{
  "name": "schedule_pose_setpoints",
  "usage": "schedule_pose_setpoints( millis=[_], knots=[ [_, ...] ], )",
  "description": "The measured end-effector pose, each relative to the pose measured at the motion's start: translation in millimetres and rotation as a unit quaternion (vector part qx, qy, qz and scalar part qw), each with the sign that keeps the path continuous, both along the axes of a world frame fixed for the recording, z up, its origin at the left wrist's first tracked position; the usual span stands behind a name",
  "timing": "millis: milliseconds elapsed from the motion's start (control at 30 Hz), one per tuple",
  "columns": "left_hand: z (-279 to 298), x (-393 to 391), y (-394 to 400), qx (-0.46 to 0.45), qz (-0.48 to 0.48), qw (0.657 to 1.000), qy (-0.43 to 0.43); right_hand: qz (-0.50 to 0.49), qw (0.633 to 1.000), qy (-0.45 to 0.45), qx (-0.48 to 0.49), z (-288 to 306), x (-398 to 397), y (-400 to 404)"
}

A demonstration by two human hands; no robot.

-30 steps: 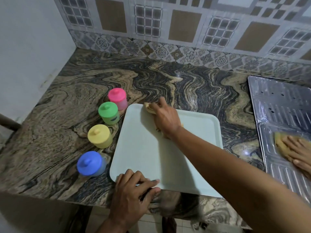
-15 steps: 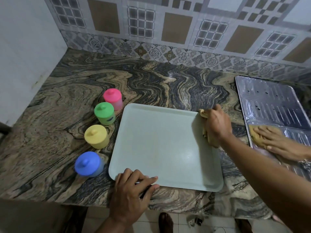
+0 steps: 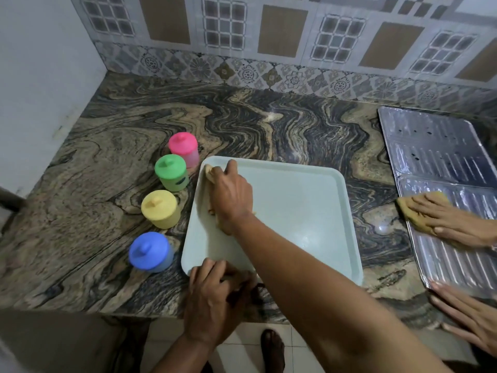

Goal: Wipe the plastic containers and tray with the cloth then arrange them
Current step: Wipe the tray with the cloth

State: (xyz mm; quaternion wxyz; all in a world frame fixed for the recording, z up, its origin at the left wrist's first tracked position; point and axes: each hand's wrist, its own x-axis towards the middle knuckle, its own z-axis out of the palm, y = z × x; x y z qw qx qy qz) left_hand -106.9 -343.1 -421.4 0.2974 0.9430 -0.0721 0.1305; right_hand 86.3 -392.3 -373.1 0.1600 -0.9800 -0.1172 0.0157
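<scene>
The pale tray [image 3: 295, 211] lay flat on the marbled desk [image 3: 242, 125], its near edge close to the desk's front lip. The left hand [image 3: 215, 294] rested on the tray's near left corner, its fingers curled down over the rim, apparently to pin the tray so it would not slide under the wiping. The right hand [image 3: 231, 197] reached across the body, forearm running diagonally over the tray, and pressed a tan cloth [image 3: 208, 172] against the tray's far left corner. Its fingers were bent down over the cloth, which bunched beneath the palm and showed only at the fingertips and along the hand's left side; how firmly they pinched it could not be told.

Four lidded plastic containers stood upright in a line just left of the tray, well within reach for the arranging to come: the pink container [image 3: 184, 149] farthest back, then the green container [image 3: 171, 172], the yellow container [image 3: 160, 208] and the blue container [image 3: 150, 251] nearest the front. None touched the tray, though the pink one stood just beside its far corner. Judging from this, the tray was the step in hand.

At the right, another person's hand [image 3: 451, 219] lay flat on a second cloth [image 3: 411, 208] upon a ribbed metal drainboard [image 3: 435, 146], with a further hand [image 3: 468, 313] at its near edge.
</scene>
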Motion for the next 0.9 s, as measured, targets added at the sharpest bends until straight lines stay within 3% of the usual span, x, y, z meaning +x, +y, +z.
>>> schedule_pose_setpoints(
  millis=[267, 400, 467, 567, 700, 900],
  knots=[
    [-6.0, -0.6, -0.6, -0.027, -0.014, 0.999, 0.009, -0.179, 0.978, -0.052, -0.098, -11.7, -8.2, -185.6],
    [-6.4, -0.2, -0.8, -0.027, -0.011, 1.0, 0.004, -0.196, 0.965, -0.017, -0.173, 2.8, -19.8, -230.3],
    [-4.8, -1.4, 0.6, -0.037, -0.013, 0.999, 0.001, -0.212, 0.967, -0.012, -0.141, 9.5, -16.9, -221.9],
    [-2.0, 2.2, 1.1, -0.066, -0.011, 0.998, 0.002, -0.249, 0.968, -0.039, -0.006, 16.1, -9.9, -187.8],
    [2.2, -4.4, 10.0, -0.05, 0.001, 0.999, -0.001, -0.177, 0.977, -0.048, 0.107, 18.2, -29.2, -86.0],
    [-12.2, -15.8, 42.3, -0.035, 0.007, 0.999, -0.02, -0.058, 0.997, -0.023, 0.055, -18.4, -63.8, 14.5]
  ],
)
